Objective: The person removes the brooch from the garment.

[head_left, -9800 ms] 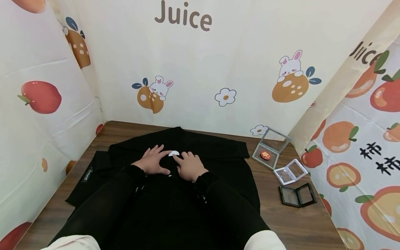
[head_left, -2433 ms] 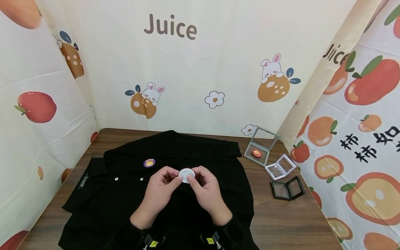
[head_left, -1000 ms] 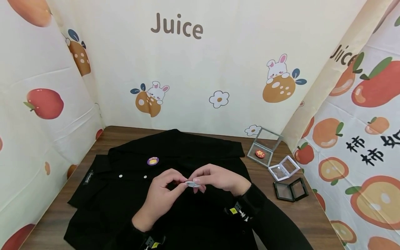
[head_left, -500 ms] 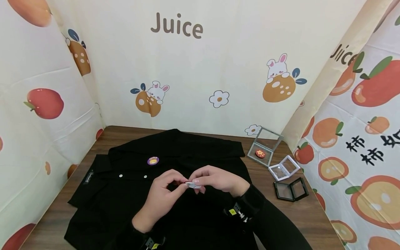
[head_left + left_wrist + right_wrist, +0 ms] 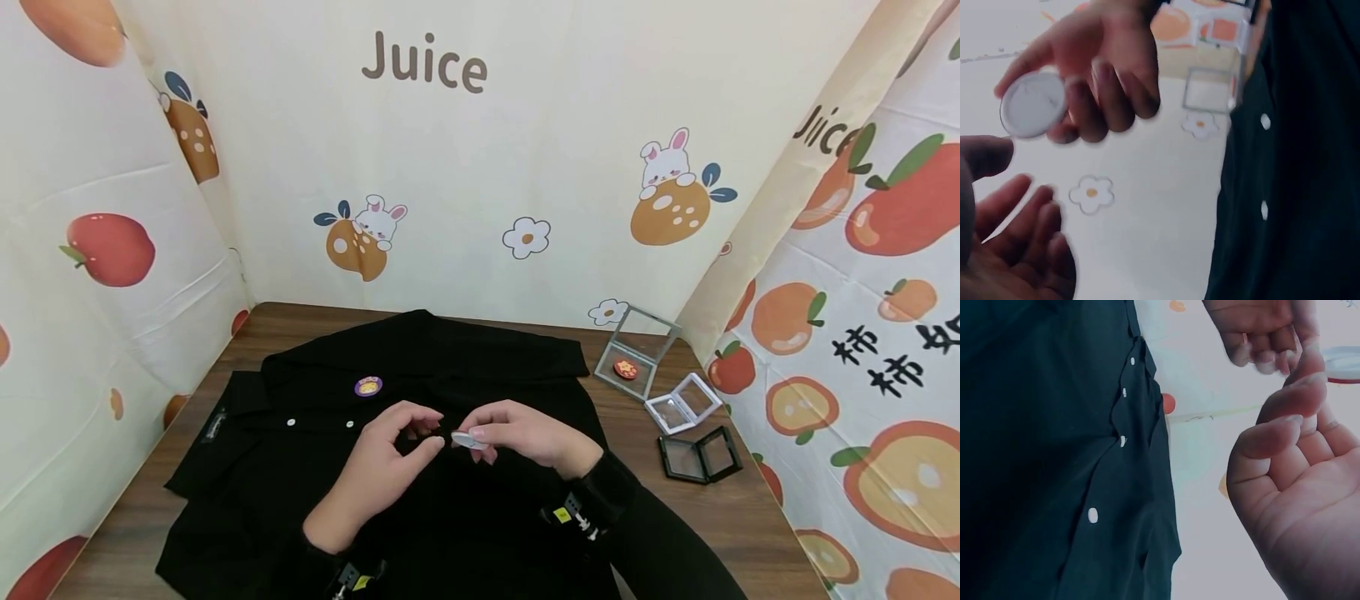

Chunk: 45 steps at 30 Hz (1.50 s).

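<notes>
My right hand (image 5: pixel 517 435) pinches a round button badge (image 5: pixel 468 440) between thumb and fingers, over the black shirt (image 5: pixel 495 358). The badge's pale back faces the left wrist camera, while a red edge shows on the badge (image 5: pixel 1342 364) in the right wrist view. Just left of it, my left hand (image 5: pixel 378 467) holds nothing; its thumb and fingers are apart and loosely bent. A purple and yellow badge (image 5: pixel 368 386) sits on the shirt's upper left part, beyond two white shirt buttons (image 5: pixel 291 422).
At the right of the wooden table (image 5: pixel 660 533) stand three opened display cases: a grey one (image 5: pixel 600 369) with a red badge (image 5: pixel 626 369) in it, a white one (image 5: pixel 669 414) and a black one (image 5: pixel 683 461). A printed curtain (image 5: pixel 450 150) encloses the back and sides.
Earlier both hands pressed on the shirt, then both held the button badge and turned it. Since half a second ago the left hand has let go and moved slightly left; the right keeps the badge.
</notes>
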### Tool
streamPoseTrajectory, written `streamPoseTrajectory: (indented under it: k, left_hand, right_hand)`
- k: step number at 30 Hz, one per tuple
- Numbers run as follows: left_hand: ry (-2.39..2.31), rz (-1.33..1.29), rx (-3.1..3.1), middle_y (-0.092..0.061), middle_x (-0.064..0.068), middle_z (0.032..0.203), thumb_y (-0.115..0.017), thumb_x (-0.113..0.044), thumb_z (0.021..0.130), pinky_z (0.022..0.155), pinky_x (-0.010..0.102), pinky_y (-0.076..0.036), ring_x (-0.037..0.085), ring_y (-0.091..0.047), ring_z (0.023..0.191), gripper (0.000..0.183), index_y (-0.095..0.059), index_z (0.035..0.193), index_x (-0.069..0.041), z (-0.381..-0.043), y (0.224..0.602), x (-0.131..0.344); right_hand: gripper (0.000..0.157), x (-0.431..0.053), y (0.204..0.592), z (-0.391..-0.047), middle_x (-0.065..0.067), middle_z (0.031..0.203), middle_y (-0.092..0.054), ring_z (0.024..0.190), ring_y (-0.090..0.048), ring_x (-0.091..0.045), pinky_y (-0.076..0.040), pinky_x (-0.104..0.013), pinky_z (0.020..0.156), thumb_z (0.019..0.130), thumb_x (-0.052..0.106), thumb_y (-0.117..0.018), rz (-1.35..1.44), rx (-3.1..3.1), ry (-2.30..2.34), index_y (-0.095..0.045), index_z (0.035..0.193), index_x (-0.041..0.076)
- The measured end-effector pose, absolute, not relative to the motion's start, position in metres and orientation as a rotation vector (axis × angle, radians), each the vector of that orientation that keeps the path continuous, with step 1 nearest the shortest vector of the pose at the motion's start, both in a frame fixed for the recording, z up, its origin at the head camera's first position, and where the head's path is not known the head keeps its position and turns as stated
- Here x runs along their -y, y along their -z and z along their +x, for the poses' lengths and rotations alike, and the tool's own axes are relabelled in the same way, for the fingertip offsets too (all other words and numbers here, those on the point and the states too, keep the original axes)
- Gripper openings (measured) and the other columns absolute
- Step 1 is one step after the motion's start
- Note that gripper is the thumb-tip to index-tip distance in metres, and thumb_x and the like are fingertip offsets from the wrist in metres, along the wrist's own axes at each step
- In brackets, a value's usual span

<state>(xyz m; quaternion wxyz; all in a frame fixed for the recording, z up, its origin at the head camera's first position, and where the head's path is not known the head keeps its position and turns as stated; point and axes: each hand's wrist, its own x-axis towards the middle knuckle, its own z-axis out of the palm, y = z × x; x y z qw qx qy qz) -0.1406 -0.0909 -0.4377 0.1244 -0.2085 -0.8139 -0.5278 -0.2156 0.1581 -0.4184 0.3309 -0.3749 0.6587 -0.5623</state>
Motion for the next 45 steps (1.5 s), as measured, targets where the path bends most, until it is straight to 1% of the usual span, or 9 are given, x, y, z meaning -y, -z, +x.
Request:
streamPoseTrajectory:
  k: [4, 8, 15, 17, 19, 23, 28, 35, 45]
  left_hand:
    - [1.273, -0.593, 2.705, -0.066, -0.012, 0.113, -0.077, -0.021, 0.094, 0.091, 0.038, -0.054, 0.009, -0.062, 0.103, 0.024, -0.071, 0.118, -0.022, -0.146, 0.445, 0.102]
    - [0.888, -0.619, 2.948, -0.066, -0.005, 0.125, -0.077, -0.031, 0.094, 0.1, 0.048, -0.05, 0.017, -0.062, 0.117, 0.038, -0.069, 0.128, -0.016, -0.15, 0.46, 0.121]
    - [0.485, -0.588, 3.024, -0.06, 0.017, 0.14, -0.077, -0.038, 0.093, 0.104, 0.06, -0.045, 0.038, -0.057, 0.127, 0.056, -0.064, 0.136, -0.006, -0.162, 0.484, 0.172]
    - [0.442, -0.552, 3.039, -0.056, 0.024, 0.143, -0.077, -0.04, 0.093, 0.104, 0.064, -0.043, 0.043, -0.054, 0.13, 0.06, -0.062, 0.138, -0.003, -0.166, 0.486, 0.186]
    - [0.414, -0.505, 3.061, -0.052, 0.029, 0.146, -0.075, -0.042, 0.094, 0.107, 0.066, -0.039, 0.047, -0.05, 0.133, 0.065, -0.059, 0.14, 0.0, -0.173, 0.488, 0.197]
    - [0.396, -0.403, 3.121, -0.039, 0.036, 0.153, -0.07, -0.045, 0.096, 0.114, 0.068, -0.027, 0.053, -0.037, 0.141, 0.076, -0.049, 0.148, 0.006, -0.196, 0.489, 0.212]
    - [0.395, -0.317, 3.225, -0.025, 0.038, 0.159, -0.065, -0.049, 0.098, 0.117, 0.07, -0.016, 0.057, -0.023, 0.146, 0.085, -0.036, 0.155, 0.008, -0.226, 0.493, 0.223]
    - [0.419, -0.269, 3.362, -0.021, 0.041, 0.158, -0.064, -0.058, 0.097, 0.115, 0.073, -0.017, 0.061, -0.019, 0.145, 0.093, -0.036, 0.154, 0.01, -0.234, 0.497, 0.231]
    - [0.428, -0.285, 3.382, -0.016, 0.041, 0.16, -0.059, -0.061, 0.098, 0.114, 0.073, -0.017, 0.061, -0.016, 0.145, 0.096, -0.032, 0.155, 0.01, -0.235, 0.5, 0.231]
  right_hand:
    - [0.043, -0.159, 0.422, -0.212, -0.004, 0.089, -0.066, 0.076, -0.059, -0.014, -0.052, -0.03, 0.076, 0.107, 0.031, -0.053, -0.895, -1.782, 1.507, -0.067, 0.119, -0.008]
    - [0.037, -0.159, 0.425, -0.207, -0.005, 0.09, -0.067, 0.077, -0.06, -0.015, -0.054, -0.035, 0.079, 0.107, 0.03, -0.055, -0.814, -1.915, 1.486, -0.069, 0.12, -0.002]
    - [0.027, -0.164, 0.433, -0.204, -0.009, 0.096, -0.07, 0.089, -0.063, -0.043, -0.057, -0.05, 0.08, 0.106, 0.03, -0.059, -0.792, -2.158, 1.375, -0.072, 0.118, 0.01]
    - [0.026, -0.167, 0.436, -0.204, -0.007, 0.094, -0.069, 0.087, -0.063, -0.04, -0.056, -0.05, 0.079, 0.106, 0.031, -0.059, -0.776, -2.198, 1.354, -0.072, 0.118, 0.011]
    - [0.029, -0.171, 0.44, -0.206, -0.003, 0.093, -0.069, 0.084, -0.064, -0.033, -0.056, -0.044, 0.077, 0.106, 0.033, -0.06, -0.76, -2.251, 1.317, -0.072, 0.119, 0.01]
    - [0.029, -0.181, 0.448, -0.208, 0.003, 0.095, -0.069, 0.082, -0.062, -0.019, -0.053, -0.034, 0.073, 0.104, 0.04, -0.062, -0.716, -2.375, 1.228, -0.072, 0.118, 0.017]
    - [0.029, -0.199, 0.456, -0.211, 0.006, 0.094, -0.066, 0.081, -0.06, -0.016, -0.052, -0.034, 0.071, 0.102, 0.046, -0.063, -0.673, -2.502, 1.163, -0.072, 0.116, 0.022]
    - [0.037, -0.233, 0.46, -0.208, 0.009, 0.089, -0.062, 0.075, -0.058, -0.012, -0.049, -0.032, 0.067, 0.098, 0.053, -0.066, -0.596, -2.746, 1.031, -0.071, 0.116, 0.021]
    - [0.055, -0.291, 0.459, -0.209, 0.002, 0.09, -0.063, 0.076, -0.056, -0.015, -0.046, -0.035, 0.068, 0.096, 0.062, -0.063, -0.312, -2.982, 0.846, -0.07, 0.118, 0.012]
